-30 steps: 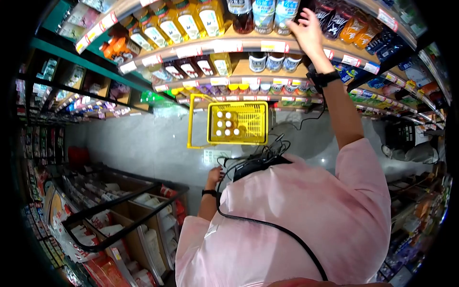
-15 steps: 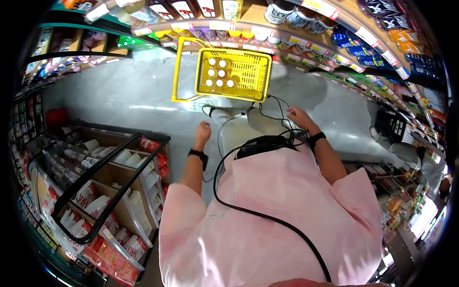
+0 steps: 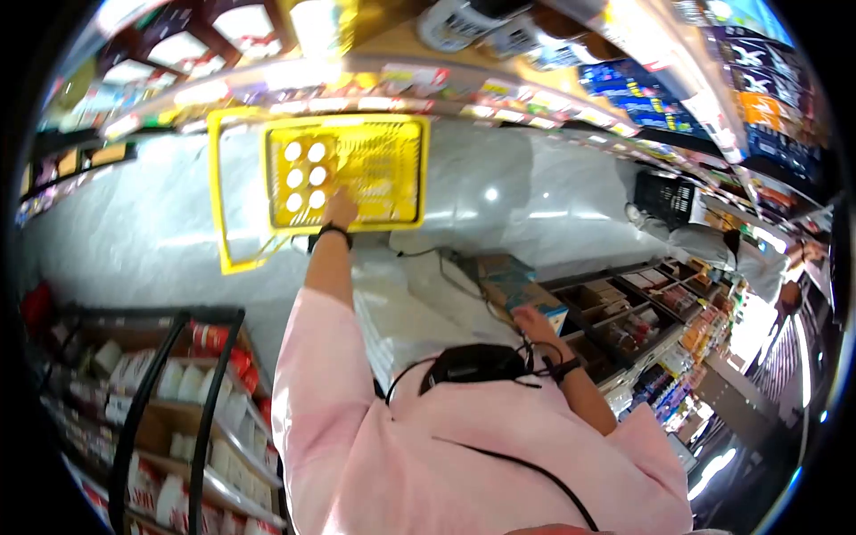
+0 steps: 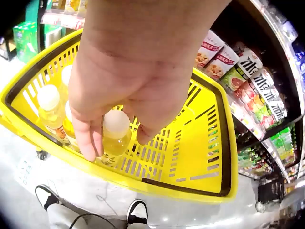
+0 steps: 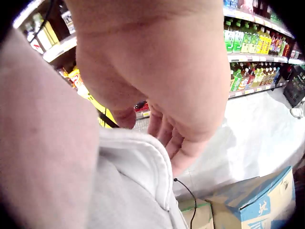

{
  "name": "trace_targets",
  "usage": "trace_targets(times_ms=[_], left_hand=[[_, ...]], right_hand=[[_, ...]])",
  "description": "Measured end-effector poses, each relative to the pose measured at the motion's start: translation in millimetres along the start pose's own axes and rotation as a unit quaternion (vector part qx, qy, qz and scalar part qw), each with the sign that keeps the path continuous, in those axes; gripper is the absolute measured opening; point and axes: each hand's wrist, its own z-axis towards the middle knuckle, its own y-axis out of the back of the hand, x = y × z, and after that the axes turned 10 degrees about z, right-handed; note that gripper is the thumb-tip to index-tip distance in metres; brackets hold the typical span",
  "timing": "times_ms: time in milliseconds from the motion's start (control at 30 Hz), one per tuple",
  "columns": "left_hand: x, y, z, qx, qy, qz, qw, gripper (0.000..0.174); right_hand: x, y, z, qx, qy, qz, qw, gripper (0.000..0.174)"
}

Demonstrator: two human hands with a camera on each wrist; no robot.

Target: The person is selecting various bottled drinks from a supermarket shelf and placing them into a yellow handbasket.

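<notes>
My left hand [image 3: 341,209] reaches down into a yellow shopping basket [image 3: 406,218] on the floor. In the left wrist view, the fingers [image 4: 85,140] and thumb stand on either side of a white-capped bottle [image 4: 116,125] of yellow drink, with a gap showing on the thumb side. More white-capped bottles [image 4: 49,99] stand upright beside it at the basket's left end. The basket's handle [image 3: 218,192] is folded out to the left. My right hand [image 3: 535,325] hangs with loosely curled fingers beside the light trousers [image 5: 138,176], nothing seen in it.
Stocked drink shelves [image 3: 383,67] run along the far side of the aisle. Cardboard boxes [image 5: 257,200] stand on the floor at the right. A shelf rack [image 3: 178,392] is at the near left. Another person [image 3: 713,245] is near a black basket [image 3: 664,198]. Cables hang at the waist.
The right hand came down from the upper drink shelf to the side. The left hand moved forward into the basket. The head view turned, and the basket appears farther left.
</notes>
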Motion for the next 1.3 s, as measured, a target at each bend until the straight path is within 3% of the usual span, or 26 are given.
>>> trace_targets(times_ms=[33, 67, 100, 133, 200, 233, 267, 300, 367, 400, 433, 467, 500, 567, 633, 667, 733, 767, 800, 833, 867, 933, 1000, 1067, 1100, 1300], left_hand=[[6.0, -15.0, 19.0, -0.018, 0.024, -0.030, 0.999, 0.051], [14.3, -32.4, 29.7, -0.088, -0.022, -0.023, 0.996, 0.048], [9.7, -30.8, 29.7, -0.062, 0.005, -0.035, 0.997, 0.048], [5.4, -30.6, 28.5, -0.032, 0.033, -0.038, 0.998, 0.049], [1.4, -50.2, 28.2, -0.075, 0.075, 0.014, 0.994, 0.042], [-9.6, -50.7, 10.5, -0.107, 0.094, 0.044, 0.989, 0.038], [0.2, -68.4, 16.2, -0.157, 0.044, 0.068, 0.984, 0.034], [-12.4, -55.1, -10.2, -0.198, 0.044, 0.047, 0.978, 0.033], [-29.7, -29.2, -50.0, -0.214, -0.031, 0.101, 0.971, 0.033], [-35.1, -10.1, -73.0, -0.209, -0.053, 0.135, 0.967, 0.032], [-43.4, 1.7, -87.4, -0.251, -0.119, 0.292, 0.915, 0.031], [-58.0, 24.5, -113.6, -0.263, -0.162, 0.300, 0.903, 0.035], [-68.6, 48.7, -140.6, -0.238, -0.181, 0.236, 0.924, 0.037], [-93.0, 101.9, -211.4, -0.267, -0.263, 0.252, 0.892, 0.035], [-131.3, 170.2, -278.8, -0.234, -0.306, 0.274, 0.881, 0.033], [-147.3, 203.7, -311.3, -0.202, -0.324, 0.273, 0.883, 0.033], [-180.7, 252.5, -372.2, -0.191, -0.312, 0.280, 0.888, 0.031], [-198.1, 275.3, -404.5, -0.200, -0.336, 0.249, 0.886, 0.030], [-214.7, 296.7, -435.9, -0.207, -0.360, 0.217, 0.883, 0.028], [-230.4, 318.0, -464.6, -0.216, -0.399, 0.192, 0.870, 0.025], [-242.9, 337.2, -488.9, -0.227, -0.438, 0.167, 0.854, 0.022], [-253.7, 366.8, -523.9, -0.250, -0.413, 0.083, 0.872, 0.022], [-254.4, 387.8, -527.0, -0.329, -0.455, -0.016, 0.827, 0.024], [-255.7, 400.9, -528.1, -0.322, -0.391, -0.146, 0.850, 0.026], [-259.0, 399.6, -522.8, -0.352, -0.398, -0.172, 0.829, 0.029], [-273.7, 390.5, -520.7, -0.364, -0.408, -0.231, 0.805, 0.032]], right_hand=[[-5.4, 1.5, -3.1, 0.005, 0.006, -0.028, 1.000, 0.034], [3.5, 3.9, -10.1, 0.028, -0.044, 0.044, 0.998, 0.034], [0.3, 9.4, -13.0, 0.039, 0.022, 0.014, 0.999, 0.035], [12.1, 14.5, -17.5, 0.033, -0.024, 0.005, 0.999, 0.035], [28.3, 23.9, -18.7, 0.011, 0.011, -0.017, 1.000, 0.035], [36.8, 33.1, -12.2, 0.014, -0.029, -0.004, 0.999, 0.038], [39.3, 41.2, -11.3, 0.022, -0.072, 0.014, 0.997, 0.040], [34.4, 48.0, -6.3, 0.024, -0.051, 0.026, 0.998, 0.040], [2.3, 66.0, 22.4, 0.002, 0.129, -0.057, 0.990, 0.038], [-19.1, 63.8, 42.2, 0.008, 0.161, -0.031, 0.986, 0.036], [11.5, 69.2, 36.3, -0.076, 0.175, -0.064, 0.980, 0.032], [37.1, 79.9, 44.2, 0.005, 0.006, 0.031, 0.999, 0.032], [46.6, 77.4, 52.8, -0.049, 0.118, -0.001, 0.992, 0.036], [105.7, 84.3, 56.9, -0.069, 0.209, -0.052, 0.974, 0.037], [161.9, 82.9, 62.2, -0.065, 0.286, -0.048, 0.955, 0.039], [202.1, 86.7, 52.3, -0.016, 0.353, -0.003, 0.936, 0.044], [277.7, 81.2, 18.4, 0.117, 0.370, 0.090, 0.917, 0.059], [324.1, 85.2, -22.3, 0.223, 0.397, 0.136, 0.880, 0.070], [334.8, 69.0, -3.7, 0.196, 0.522, 0.053, 0.828, 0.078], [375.6, 78.0, -60.8, 0.134, 0.577, -0.056, 0.804, 0.081], [389.8, 67.3, -76.2, 0.110, 0.617, -0.072, 0.776, 0.083], [415.3, 54.2, -104.3, 0.208, 0.593, 0.052, 0.776, 0.084], [433.4, 48.6, -115.4, 0.315, 0.583, 0.180, 0.727, 0.081], [440.0, 53.1, -156.2, 0.316, 0.597, 0.233, 0.700, 0.078], [441.2, 55.3, -172.9, 0.312, 0.593, 0.248, 0.700, 0.078], [433.6, 60.6, -188.1, 0.306, 0.582, 0.269, 0.704, 0.079]])
